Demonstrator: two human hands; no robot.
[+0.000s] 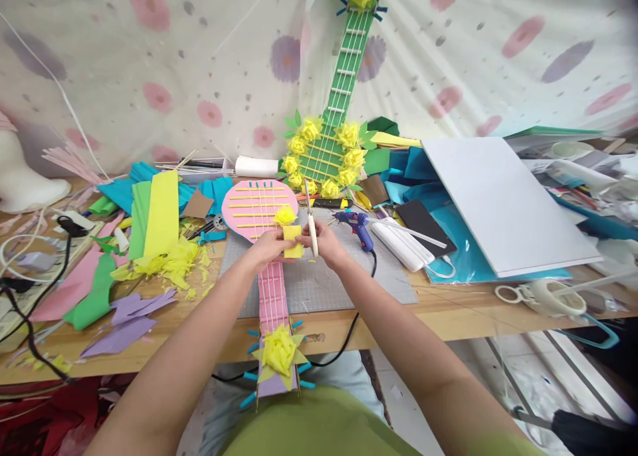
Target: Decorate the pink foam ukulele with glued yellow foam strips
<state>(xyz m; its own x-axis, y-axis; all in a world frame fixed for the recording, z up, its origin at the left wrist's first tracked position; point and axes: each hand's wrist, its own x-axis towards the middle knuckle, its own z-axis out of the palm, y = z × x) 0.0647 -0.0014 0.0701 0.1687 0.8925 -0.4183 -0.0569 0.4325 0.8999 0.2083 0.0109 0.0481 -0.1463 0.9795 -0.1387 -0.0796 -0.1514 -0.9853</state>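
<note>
Between the fingers of my left hand (269, 246) is a small folded piece of yellow crepe paper (292, 241). My right hand (326, 242) grips scissors (312, 233) with white handles, their blades pointing up and away from me. Its fingertips come close to the paper's right edge; contact is hard to make out. Beneath my hands lies a pink paper guitar (244, 209) with yellow strips, white strings and a yellow flower (286, 215) on its body. A larger yellow flower (279, 353) sits on its purple head, which overhangs the table edge near me.
A green paper guitar (319, 151) with yellow flowers leans against the curtain. Right of my hands are a blue glue gun (355, 227), a white power strip (403, 242) and a white board (508, 207). Crepe scraps (167, 263) cover the left side. A black cord hangs over the front edge.
</note>
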